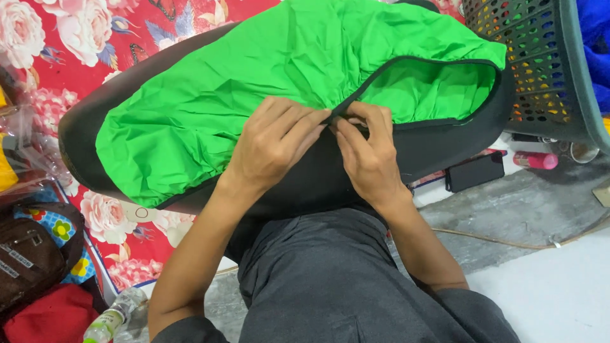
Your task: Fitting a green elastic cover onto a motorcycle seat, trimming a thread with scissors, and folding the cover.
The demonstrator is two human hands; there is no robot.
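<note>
Stretching over a black seat pad [438, 149], the green cover [254, 95] fills the frame's center and top, long axis running lower left to upper right, open end w/ black elastic hem [406, 63] toward upper right. Both hands pinch that hem at mid-frame: left hand [276, 143] & right hand [368, 155] fingertips clenched on the edge, close together, prob. to pull it taut over the pad, which rests on the person's lap. Green basket [546, 70] upper right; phone [475, 171] & pink bottle [535, 160] right on the floor.
</note>
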